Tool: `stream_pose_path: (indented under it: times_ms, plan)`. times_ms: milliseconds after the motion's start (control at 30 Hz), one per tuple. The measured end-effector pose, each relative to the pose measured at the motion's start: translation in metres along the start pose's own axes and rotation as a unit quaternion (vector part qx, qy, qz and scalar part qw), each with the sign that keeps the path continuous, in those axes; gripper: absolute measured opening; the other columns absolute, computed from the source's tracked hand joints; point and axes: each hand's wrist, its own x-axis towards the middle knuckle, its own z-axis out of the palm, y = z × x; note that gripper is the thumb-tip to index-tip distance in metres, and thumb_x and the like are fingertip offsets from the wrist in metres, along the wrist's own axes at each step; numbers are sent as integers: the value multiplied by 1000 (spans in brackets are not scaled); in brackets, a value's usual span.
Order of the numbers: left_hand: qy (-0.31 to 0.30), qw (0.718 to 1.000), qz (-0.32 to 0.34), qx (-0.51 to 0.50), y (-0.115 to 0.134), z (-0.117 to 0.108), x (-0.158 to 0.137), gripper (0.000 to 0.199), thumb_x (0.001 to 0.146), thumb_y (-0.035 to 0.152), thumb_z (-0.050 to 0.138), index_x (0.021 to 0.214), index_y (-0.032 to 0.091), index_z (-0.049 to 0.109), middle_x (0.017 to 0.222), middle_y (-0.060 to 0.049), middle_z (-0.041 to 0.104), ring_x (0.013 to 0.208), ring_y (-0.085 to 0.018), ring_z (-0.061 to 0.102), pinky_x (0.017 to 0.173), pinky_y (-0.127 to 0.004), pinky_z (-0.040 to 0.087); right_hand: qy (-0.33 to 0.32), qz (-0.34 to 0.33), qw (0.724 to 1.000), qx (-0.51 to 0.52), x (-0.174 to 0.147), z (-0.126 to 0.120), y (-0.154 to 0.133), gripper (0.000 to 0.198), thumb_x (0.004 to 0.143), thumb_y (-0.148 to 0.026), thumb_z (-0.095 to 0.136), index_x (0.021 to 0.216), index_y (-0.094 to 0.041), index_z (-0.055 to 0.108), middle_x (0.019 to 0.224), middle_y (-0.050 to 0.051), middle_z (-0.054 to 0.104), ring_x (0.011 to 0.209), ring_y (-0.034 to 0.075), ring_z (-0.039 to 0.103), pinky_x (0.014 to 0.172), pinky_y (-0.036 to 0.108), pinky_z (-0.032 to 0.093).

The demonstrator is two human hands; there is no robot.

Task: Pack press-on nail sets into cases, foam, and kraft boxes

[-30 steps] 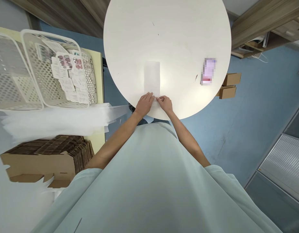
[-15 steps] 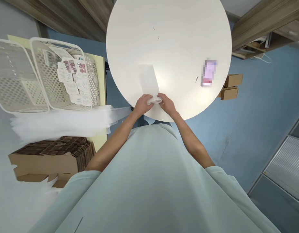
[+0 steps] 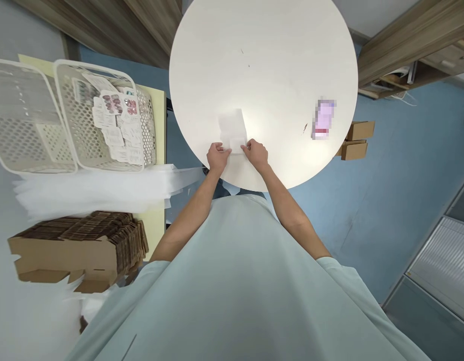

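A thin white foam sheet (image 3: 233, 123) lies on the round white table near its front edge. Its near end is folded into a small flat packet; what is inside, if anything, cannot be made out. At the packet's left corner, my left hand (image 3: 218, 158) pinches the sheet between thumb and fingers. My right hand (image 3: 257, 154) grips the right side the same way, close to the fold. Both hands rest low over the tabletop.
Left of the round table (image 3: 284, 55), a white perforated basket (image 3: 148, 120) holds several carded packs. Beside it are a stack of white sheets (image 3: 104, 188) and folded brown cardboard boxes (image 3: 66, 253). A blurred-out phone-like object (image 3: 324, 118) lies right. Brown boxes (image 3: 355, 149) stand beyond.
The near end of the sheet, held up as a loose roll before, now lies flattened and folded over on the table. My hands have moved slightly apart to its two sides.
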Motion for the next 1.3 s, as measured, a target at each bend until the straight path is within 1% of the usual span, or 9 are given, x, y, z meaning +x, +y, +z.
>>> stream_pose_path:
  times_ms: [100,200,333,400,500,633,867,1067,1300]
  plan:
    - [35,999,12,33,2,4,-1,48,93,26,82,136,23,61,133,-14,74,118,-27,76,110,-45,61,18,17,1000,-8,2,3,-5,22,109,-45,71,114,-24,66,108,12,78,107,36,73,100,56,63]
    - [66,989,101,85,3,3,-5,55,97,32,80,145,22,57,151,-21,63,142,-37,64,118,-55,55,45,-29,998,-35,-2,5,-12,23,112,-39,65,126,-21,66,128,18,73,126,39,69,108,59,61]
    - [-48,947,294,121,7,0,0,39,110,30,54,147,19,62,162,-23,59,162,-37,48,137,-59,35,32,-167,983,-72,-6,4,-18,30,118,-24,45,135,-20,69,153,19,65,152,37,55,127,60,49]
    - [-110,927,336,122,9,0,7,46,111,25,41,152,17,62,165,-22,60,164,-35,46,140,-58,30,4,-206,975,-81,-5,1,-18,37,117,-18,40,139,-21,70,160,16,63,156,33,53,133,58,44]
    - [-150,918,340,135,8,-1,17,56,108,24,39,160,14,57,169,-22,58,167,-34,44,141,-57,30,-24,-228,969,-89,-3,-6,-11,40,115,-20,49,151,-19,66,171,16,57,162,33,49,137,57,39]
    - [-162,904,356,174,-3,-6,15,64,102,20,42,164,9,54,177,-22,49,172,-34,36,143,-58,26,-58,-254,961,-91,-8,-9,3,60,105,-22,68,164,-16,56,182,16,43,172,34,36,141,58,35]
    - [-180,877,386,222,-38,-14,-33,76,100,28,55,171,4,45,184,-25,36,175,-37,27,143,-60,20,-80,-274,954,-91,-54,7,28,59,110,-26,60,168,-13,54,184,18,39,173,31,36,143,55,33]
    - [-164,905,337,203,-48,-20,-61,65,104,30,53,166,12,55,176,-21,52,167,-35,44,141,-59,27,-74,-254,962,-71,-87,15,35,56,116,-43,53,168,-20,55,181,14,46,167,29,47,139,52,41]
    - [-107,936,281,184,-19,-25,-44,34,108,32,59,135,17,74,141,-20,75,143,-37,64,136,-53,33,-17,-147,987,-58,-69,16,21,47,119,-47,47,156,-21,61,159,14,69,134,31,73,112,44,61]
